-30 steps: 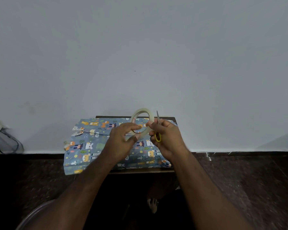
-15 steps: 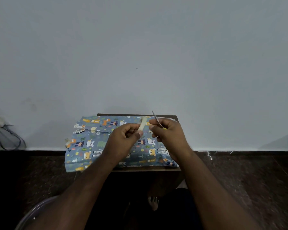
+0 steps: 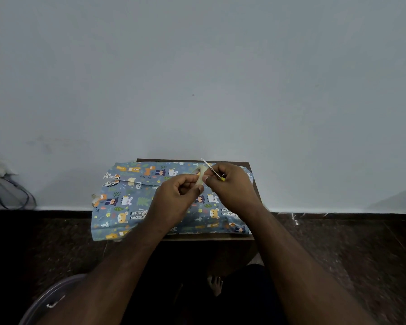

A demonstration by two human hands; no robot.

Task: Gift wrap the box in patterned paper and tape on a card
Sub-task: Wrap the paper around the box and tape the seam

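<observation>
Blue wrapping paper (image 3: 131,202), printed with cartoon animals and leaves, lies spread over a small dark wooden desk (image 3: 250,165) that stands against a pale grey wall (image 3: 197,78). The sheet overhangs the desk on the left, and a crease or paper edge runs across its far part. Whether a box lies beneath the paper cannot be told; no card can be made out.

Both hands are raised above the middle of the sheet, close together. The left hand (image 3: 174,198) has its fingers curled, the thumb and forefinger pinching the near rim of a roll of clear tape (image 3: 199,175), which is seen almost edge-on and tilted. The right hand (image 3: 230,186) is clenched round a pair of small scissors (image 3: 212,170) with yellow handles; the thin metal blades project up and to the left from the fist, passing just beside the roll. The tip of the right forefinger lies next to the tape near the left thumb.

Dark speckled stone floor (image 3: 338,254) surrounds the desk. A bare foot (image 3: 215,283) shows beneath the desk's near edge. At lower left is the curved rim of a grey round object (image 3: 54,299); at far left, dark cables (image 3: 14,195) rest against the wall.
</observation>
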